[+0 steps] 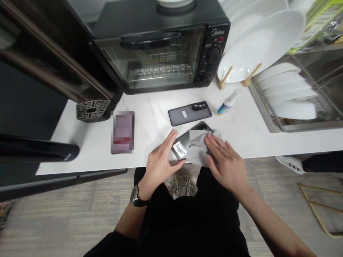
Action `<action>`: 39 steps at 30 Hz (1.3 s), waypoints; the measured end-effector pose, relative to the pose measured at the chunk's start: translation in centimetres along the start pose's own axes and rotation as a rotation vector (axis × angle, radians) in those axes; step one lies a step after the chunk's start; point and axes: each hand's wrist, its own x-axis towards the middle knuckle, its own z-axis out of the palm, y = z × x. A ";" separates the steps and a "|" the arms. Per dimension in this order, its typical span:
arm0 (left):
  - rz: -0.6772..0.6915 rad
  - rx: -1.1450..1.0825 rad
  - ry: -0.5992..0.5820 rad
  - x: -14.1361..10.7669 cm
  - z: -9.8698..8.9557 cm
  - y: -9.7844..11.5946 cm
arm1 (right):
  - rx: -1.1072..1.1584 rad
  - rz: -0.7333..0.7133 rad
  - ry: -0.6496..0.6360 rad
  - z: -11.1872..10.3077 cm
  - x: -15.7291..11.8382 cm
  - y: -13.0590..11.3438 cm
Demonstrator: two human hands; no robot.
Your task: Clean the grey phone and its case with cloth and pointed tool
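A dark phone (184,138) with a white barcode label (179,149) lies back up near the counter's front edge. My left hand (160,160) steadies its lower left end between thumb and fingers. A grey cloth (199,146) covers the phone's right part, and my right hand (226,160) presses on it with the fingers laid over the cloth. Behind the phone lies a dark translucent phone case (190,113). To the case's right, a small white spray bottle (227,103) with a blue label stands on the counter.
A black toaster oven (160,60) stands at the back, with white plates (262,43) in a wooden rack beside it. A purple pixelated item (123,132) lies left on the white counter (150,107). A dish basket (270,114) is at right. Another person's shoe (291,164) shows below.
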 end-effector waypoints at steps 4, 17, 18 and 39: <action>-0.011 0.004 -0.003 0.1 0.0 0.1 | -0.024 0.050 0.037 0.7 2.3 0.7; 0.000 -0.077 -0.011 -0.5 0.4 -0.6 | 0.168 -0.131 -0.111 3.0 3.5 -8.0; -0.008 -0.081 -0.020 -0.5 0.4 -0.6 | 0.173 -0.139 -0.118 2.8 2.8 -8.0; -0.020 -0.068 -0.013 0.1 0.1 0.0 | 0.005 0.029 0.064 2.7 6.0 -1.7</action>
